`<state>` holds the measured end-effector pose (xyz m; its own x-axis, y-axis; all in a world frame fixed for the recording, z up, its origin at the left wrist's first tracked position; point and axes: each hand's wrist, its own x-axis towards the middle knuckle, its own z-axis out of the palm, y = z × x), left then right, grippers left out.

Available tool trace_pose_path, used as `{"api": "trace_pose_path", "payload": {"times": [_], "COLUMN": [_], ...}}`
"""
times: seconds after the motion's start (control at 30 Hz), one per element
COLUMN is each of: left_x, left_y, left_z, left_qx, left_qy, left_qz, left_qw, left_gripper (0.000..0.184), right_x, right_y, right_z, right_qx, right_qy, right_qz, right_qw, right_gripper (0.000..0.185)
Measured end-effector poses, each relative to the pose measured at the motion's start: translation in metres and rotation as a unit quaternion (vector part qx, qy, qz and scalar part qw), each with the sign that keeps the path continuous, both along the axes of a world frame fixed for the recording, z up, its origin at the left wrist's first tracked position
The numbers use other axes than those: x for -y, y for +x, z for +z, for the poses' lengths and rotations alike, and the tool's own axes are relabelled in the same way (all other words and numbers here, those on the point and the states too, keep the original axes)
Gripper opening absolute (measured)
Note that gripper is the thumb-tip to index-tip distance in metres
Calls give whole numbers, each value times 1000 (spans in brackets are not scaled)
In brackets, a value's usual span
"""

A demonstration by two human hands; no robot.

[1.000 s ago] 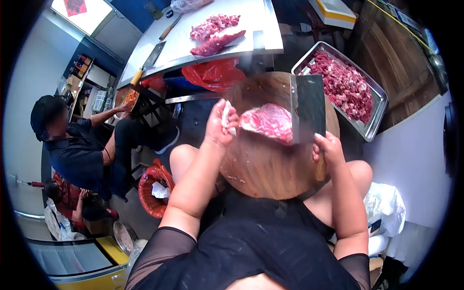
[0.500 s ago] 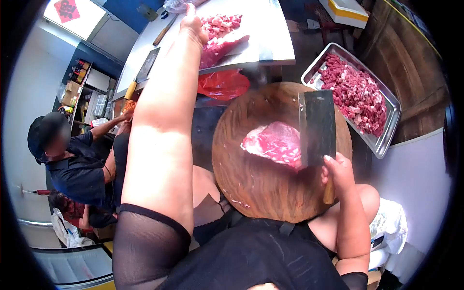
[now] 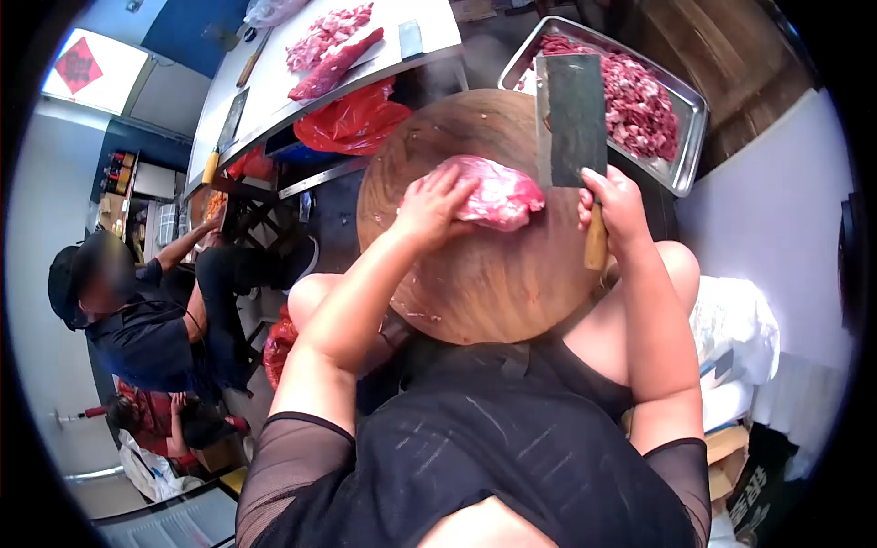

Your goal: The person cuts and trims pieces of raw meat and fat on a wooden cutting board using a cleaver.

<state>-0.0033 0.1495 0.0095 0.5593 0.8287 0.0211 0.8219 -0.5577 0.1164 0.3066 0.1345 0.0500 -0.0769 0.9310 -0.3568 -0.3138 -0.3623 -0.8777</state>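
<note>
A thick piece of raw pork (image 3: 502, 194) lies on the round wooden chopping block (image 3: 484, 288) in front of me. My left hand (image 3: 434, 208) rests over the left end of the meat, fingers curled onto its surface. Gripped by its wooden handle in my right hand (image 3: 617, 212) is a cleaver (image 3: 574, 123). Its broad dark blade points away from me, just right of the meat and over the block's right edge, apart from the meat.
Beyond the block, a metal tray (image 3: 692, 137) holds cut meat (image 3: 639, 114). On the white table (image 3: 274, 87) lie meat strips (image 3: 338, 66) and another cleaver (image 3: 230, 128). A red plastic bag (image 3: 354, 121) hangs below its edge. A co-worker (image 3: 137, 315) sits at the left.
My left hand has come back from the meat on the table and now lies on the pork on the block. The cleaver stays raised at the right. The view has shifted.
</note>
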Motion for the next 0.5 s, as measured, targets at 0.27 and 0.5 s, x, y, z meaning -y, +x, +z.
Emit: {"api": "trace_pose_path", "payload": {"times": [0.27,0.5], "left_x": [-43,-28], "left_y": [28,44], "left_z": [39,60], "left_qx": [303,642], "left_qy": [-318,-556], "left_qz": [155,149], "left_qw": [885,506], "left_gripper": [36,40], "right_x": [1,-5], "right_y": [4,11], "right_z": [5,4], "right_qx": [-20,-38], "right_qy": [7,14], "right_qz": [-25,-33], "right_qw": [999,999], "right_gripper": [17,16]}}
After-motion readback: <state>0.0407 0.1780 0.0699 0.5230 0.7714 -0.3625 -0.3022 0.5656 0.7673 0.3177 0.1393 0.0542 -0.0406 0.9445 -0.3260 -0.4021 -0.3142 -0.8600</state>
